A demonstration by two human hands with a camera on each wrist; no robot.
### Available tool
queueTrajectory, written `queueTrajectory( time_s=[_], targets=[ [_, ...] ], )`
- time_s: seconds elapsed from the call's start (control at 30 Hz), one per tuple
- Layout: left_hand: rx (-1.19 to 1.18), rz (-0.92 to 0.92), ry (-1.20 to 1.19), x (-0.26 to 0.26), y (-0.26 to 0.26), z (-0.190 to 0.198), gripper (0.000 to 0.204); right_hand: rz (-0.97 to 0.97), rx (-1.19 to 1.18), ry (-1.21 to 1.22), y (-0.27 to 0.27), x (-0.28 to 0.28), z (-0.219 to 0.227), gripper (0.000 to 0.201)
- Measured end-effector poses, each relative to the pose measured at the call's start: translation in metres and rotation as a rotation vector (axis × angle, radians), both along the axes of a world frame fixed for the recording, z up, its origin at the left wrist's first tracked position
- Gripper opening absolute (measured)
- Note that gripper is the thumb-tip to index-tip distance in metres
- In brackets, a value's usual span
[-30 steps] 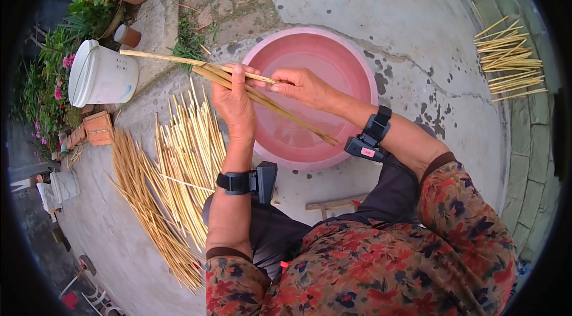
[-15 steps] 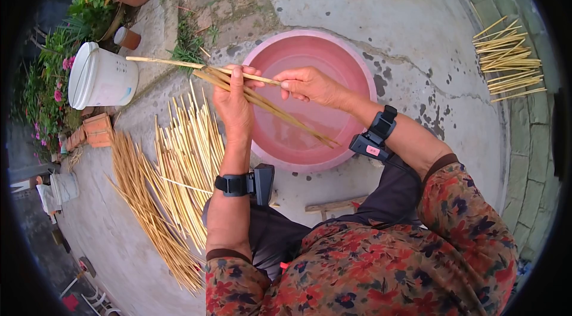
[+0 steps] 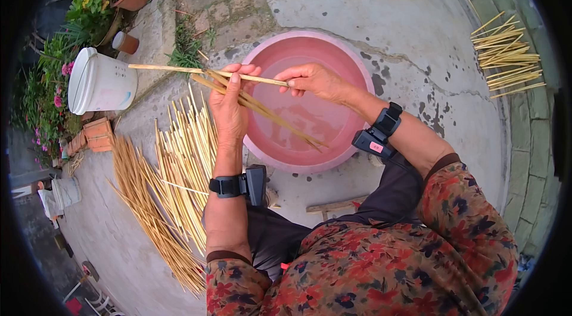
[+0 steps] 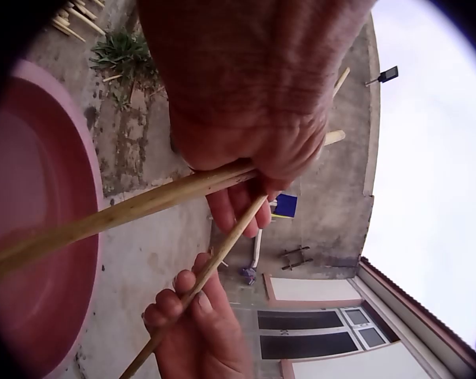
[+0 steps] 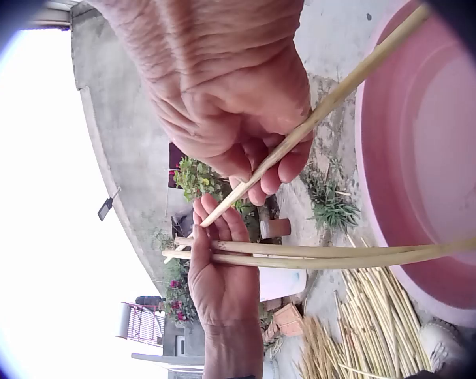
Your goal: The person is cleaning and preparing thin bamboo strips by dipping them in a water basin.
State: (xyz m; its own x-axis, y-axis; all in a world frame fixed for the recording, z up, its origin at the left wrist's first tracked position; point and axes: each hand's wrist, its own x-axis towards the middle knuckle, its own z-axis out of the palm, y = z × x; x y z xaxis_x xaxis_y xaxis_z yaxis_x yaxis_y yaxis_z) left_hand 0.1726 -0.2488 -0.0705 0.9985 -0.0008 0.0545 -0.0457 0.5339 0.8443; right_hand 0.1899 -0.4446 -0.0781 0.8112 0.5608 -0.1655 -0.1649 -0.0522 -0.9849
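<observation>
Right hand (image 5: 222, 87) right up near, fingers curled round pale stick (image 5: 340, 91) slanting down into left hand (image 5: 228, 288). Left hand's farther off, also gripping two more sticks (image 5: 325, 255) that run right over pink basin (image 5: 371, 158). Loads of stalks (image 5: 380, 312) piled on right. White bucket (image 5: 283, 283) behind left hand, lamp (image 5: 107, 207) far left.

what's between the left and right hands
A pale stick spans from left hand to right hand, seen against the pink basin in the head view.

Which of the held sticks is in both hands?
The stick pointing toward the white bucket: the right hand pinches its other end. The other held sticks, slanting over the pink tub, are in the left hand only.
</observation>
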Motion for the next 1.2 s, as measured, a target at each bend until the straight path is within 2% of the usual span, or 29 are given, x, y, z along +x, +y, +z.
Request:
queueTrajectory(
  time_s=[0.13, 0.3, 0.43, 0.5, 0.6, 0.7, 0.83, 1.03, 1.1, 1.2],
  targets=[
    [0.025, -0.003, 0.007, 0.000, 0.001, 0.000, 0.018, -0.006, 0.047, 0.034, -0.003, 0.000, 0.000, 0.026],
    [0.037, -0.049, 0.001, -0.002, -0.002, 0.003, 0.015, -0.069, -0.065, 0.006, 0.009, -0.001, 0.003, 0.020],
    [0.005, -0.082, -0.023, -0.002, -0.002, 0.000, 0.015, -0.091, -0.064, -0.025, 0.012, -0.003, 0.004, 0.018],
    [0.017, -0.084, -0.038, -0.001, 0.005, 0.000, 0.016, -0.114, -0.095, 0.075, 0.012, -0.005, 0.009, 0.016],
    [-0.080, -0.031, 0.020, 0.001, 0.002, -0.002, 0.022, -0.161, -0.086, -0.035, 0.010, -0.005, -0.004, 0.015],
    [-0.140, 0.088, 0.020, 0.007, 0.010, 0.003, 0.022, -0.106, -0.159, -0.067, 0.005, -0.008, -0.014, 0.014],
    [-0.155, 0.092, 0.030, 0.005, 0.006, 0.005, 0.021, -0.083, -0.147, -0.021, 0.002, -0.014, -0.014, 0.011],
    [-0.166, 0.155, 0.012, 0.007, 0.018, 0.001, 0.016, -0.104, -0.154, -0.155, 0.001, -0.014, -0.012, 0.013],
    [-0.145, 0.178, -0.007, 0.010, 0.027, 0.001, 0.018, 0.036, -0.204, -0.017, -0.004, -0.015, 0.000, 0.022],
    [-0.138, 0.202, 0.026, 0.011, 0.043, 0.001, 0.018, 0.075, -0.213, -0.016, -0.017, -0.007, 0.003, 0.025]
  ],
)
